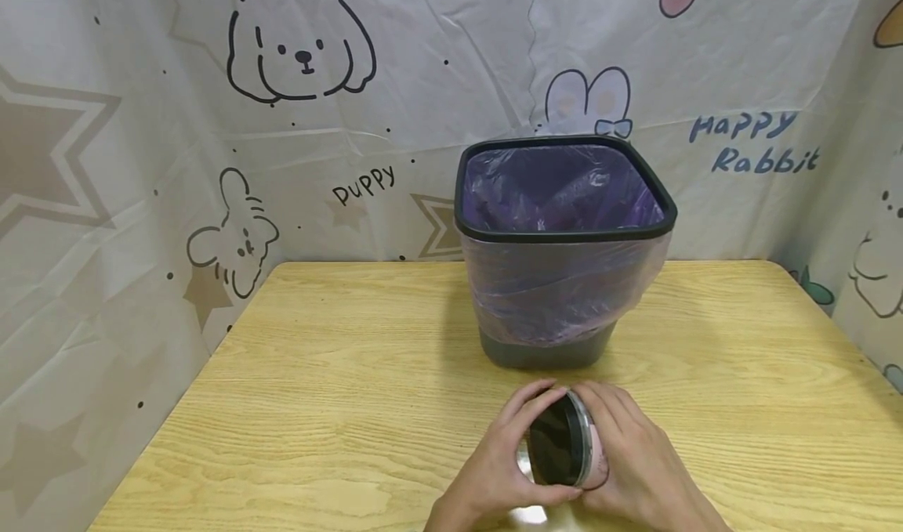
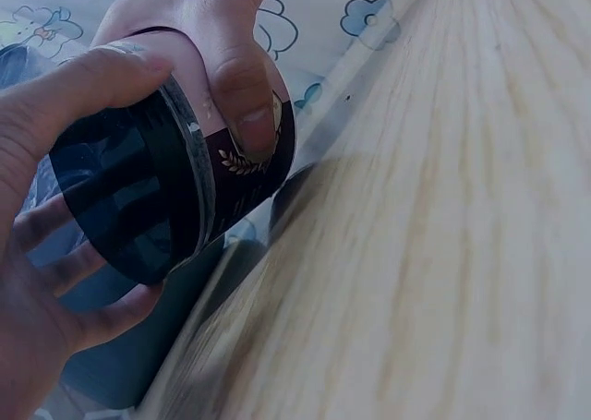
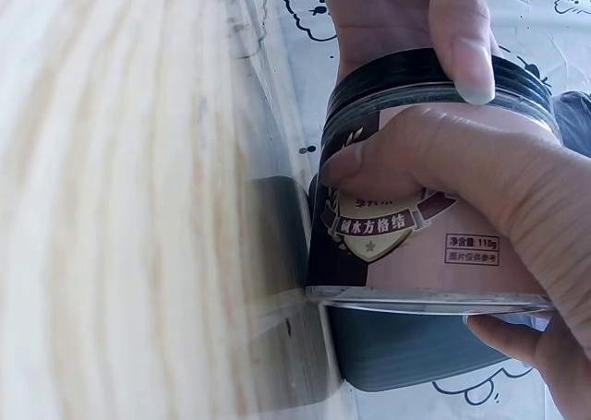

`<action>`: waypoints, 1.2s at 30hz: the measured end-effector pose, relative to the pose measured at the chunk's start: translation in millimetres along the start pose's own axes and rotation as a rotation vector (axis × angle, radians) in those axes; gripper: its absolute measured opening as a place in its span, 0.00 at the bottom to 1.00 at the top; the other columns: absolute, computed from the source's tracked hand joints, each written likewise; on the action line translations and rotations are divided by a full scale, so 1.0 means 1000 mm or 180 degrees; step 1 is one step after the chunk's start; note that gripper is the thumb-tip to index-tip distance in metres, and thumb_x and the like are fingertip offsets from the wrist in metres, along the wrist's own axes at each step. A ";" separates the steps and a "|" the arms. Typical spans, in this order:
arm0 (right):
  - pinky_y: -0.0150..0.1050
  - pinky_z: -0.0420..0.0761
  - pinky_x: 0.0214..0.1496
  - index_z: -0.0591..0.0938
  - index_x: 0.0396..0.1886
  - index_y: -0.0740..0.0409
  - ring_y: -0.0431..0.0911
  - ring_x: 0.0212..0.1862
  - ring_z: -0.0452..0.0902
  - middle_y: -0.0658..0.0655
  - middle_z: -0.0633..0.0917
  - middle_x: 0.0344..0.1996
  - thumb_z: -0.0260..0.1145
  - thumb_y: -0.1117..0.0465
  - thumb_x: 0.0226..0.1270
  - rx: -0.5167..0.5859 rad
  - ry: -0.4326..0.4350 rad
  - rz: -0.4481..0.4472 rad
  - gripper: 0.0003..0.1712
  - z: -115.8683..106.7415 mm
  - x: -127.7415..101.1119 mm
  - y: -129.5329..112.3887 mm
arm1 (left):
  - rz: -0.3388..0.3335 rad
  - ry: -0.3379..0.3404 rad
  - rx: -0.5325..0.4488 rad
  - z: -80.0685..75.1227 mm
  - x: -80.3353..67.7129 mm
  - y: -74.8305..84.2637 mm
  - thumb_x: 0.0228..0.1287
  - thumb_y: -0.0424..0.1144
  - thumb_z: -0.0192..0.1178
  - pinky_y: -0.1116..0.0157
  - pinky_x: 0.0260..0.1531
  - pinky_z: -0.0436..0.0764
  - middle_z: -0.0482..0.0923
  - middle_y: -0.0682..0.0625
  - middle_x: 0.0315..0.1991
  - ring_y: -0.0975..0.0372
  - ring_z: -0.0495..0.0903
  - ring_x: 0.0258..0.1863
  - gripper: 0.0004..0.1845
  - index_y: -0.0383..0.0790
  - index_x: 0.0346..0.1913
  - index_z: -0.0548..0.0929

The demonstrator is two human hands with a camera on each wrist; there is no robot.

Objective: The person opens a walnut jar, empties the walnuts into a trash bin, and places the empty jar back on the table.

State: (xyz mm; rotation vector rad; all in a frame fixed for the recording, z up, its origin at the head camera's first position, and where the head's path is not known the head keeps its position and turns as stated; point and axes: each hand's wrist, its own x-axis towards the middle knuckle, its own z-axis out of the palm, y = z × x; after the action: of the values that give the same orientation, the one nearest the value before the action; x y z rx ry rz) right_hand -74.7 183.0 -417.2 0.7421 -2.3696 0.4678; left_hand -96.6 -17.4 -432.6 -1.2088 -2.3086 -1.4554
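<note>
A: From the head camera, where's the jar (image 1: 564, 447)?
B: Above the wooden table (image 1: 339, 375), before the lined bin (image 1: 564, 242). Left hand (image 1: 494, 469) curls round its black lid (image 1: 557, 447); right hand (image 1: 635, 461) grips the body, likely bracing it.
A: Left wrist view?
B: Fingers (image 2: 83, 318) wrap the lid (image 2: 129, 198).
A: Right wrist?
B: Thumb across the pink label (image 3: 434, 245): Chinese characters, "118g". The backdrop reads "Puppy", "Happy Rabbit".

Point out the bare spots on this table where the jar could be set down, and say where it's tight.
Free: the wide left part of the table, from the left edge to the bin, and the right part between bin and right edge. Crowded: the narrow strip between the bin's base and the jar, held by the left hand and right hand.
</note>
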 end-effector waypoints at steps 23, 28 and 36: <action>0.46 0.80 0.49 0.75 0.58 0.65 0.48 0.54 0.73 0.56 0.77 0.54 0.80 0.47 0.07 -0.0021 0.0020 -0.0001 0.63 0.000 0.000 -0.001 | -0.0111 -0.0083 -0.0156 -0.001 0.000 0.001 0.40 0.40 0.80 0.56 0.63 0.69 0.54 0.54 0.72 0.58 0.63 0.68 0.53 0.53 0.72 0.62; 0.43 0.77 0.50 0.75 0.58 0.64 0.48 0.54 0.72 0.56 0.77 0.54 0.79 0.47 0.08 -0.0036 0.0024 0.0000 0.63 0.001 0.000 -0.001 | 0.0077 -0.0052 0.0001 -0.002 0.000 0.000 0.39 0.39 0.79 0.57 0.63 0.70 0.56 0.48 0.72 0.57 0.64 0.67 0.53 0.49 0.72 0.62; 0.37 0.71 0.55 0.74 0.59 0.63 0.48 0.55 0.72 0.56 0.77 0.55 0.80 0.46 0.08 -0.0017 0.0035 0.0000 0.63 0.001 0.000 -0.001 | -0.0071 -0.0051 -0.0032 -0.001 -0.001 0.001 0.40 0.41 0.79 0.56 0.64 0.68 0.55 0.51 0.72 0.57 0.62 0.68 0.53 0.52 0.72 0.62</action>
State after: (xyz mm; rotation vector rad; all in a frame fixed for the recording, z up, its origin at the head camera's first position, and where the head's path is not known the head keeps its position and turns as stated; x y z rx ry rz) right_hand -74.4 182.3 -417.9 0.7353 -2.3597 0.4643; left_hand -95.6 -18.7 -431.8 -1.2057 -2.3355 -1.4718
